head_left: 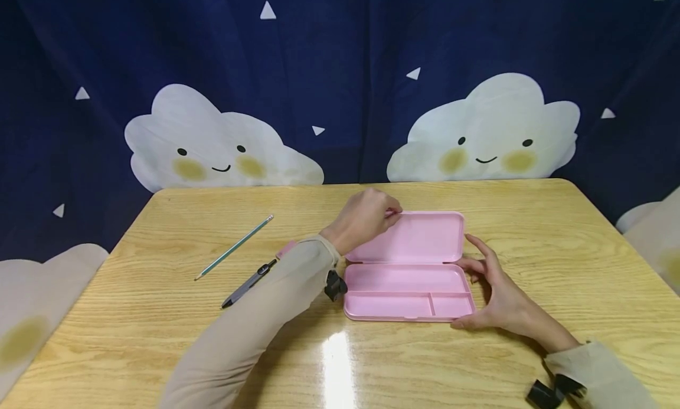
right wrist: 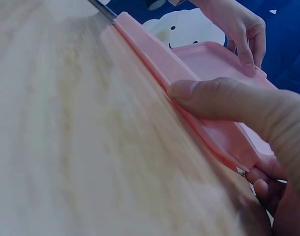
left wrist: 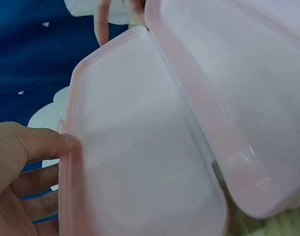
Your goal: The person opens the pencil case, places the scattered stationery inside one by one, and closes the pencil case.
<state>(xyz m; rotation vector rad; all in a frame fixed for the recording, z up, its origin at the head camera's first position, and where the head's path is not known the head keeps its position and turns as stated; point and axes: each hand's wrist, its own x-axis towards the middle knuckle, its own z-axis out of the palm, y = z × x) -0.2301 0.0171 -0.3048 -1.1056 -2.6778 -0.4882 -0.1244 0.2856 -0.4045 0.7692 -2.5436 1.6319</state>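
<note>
A pink plastic pencil case lies unfolded on the table, its lid tipped back behind the base. The base has one long compartment at the back and two smaller ones in front. My left hand pinches the lid's far edge, thumb on the inner face and fingers behind. At the base's right end, my right hand grips the case, its thumb along the front wall and other fingers round the back corner.
Left of the case lie a green pencil with an eraser end and a grey-and-black drawing compass. A small pink piece shows partly behind my left sleeve. A dark blue curtain with clouds hangs beyond the wooden table.
</note>
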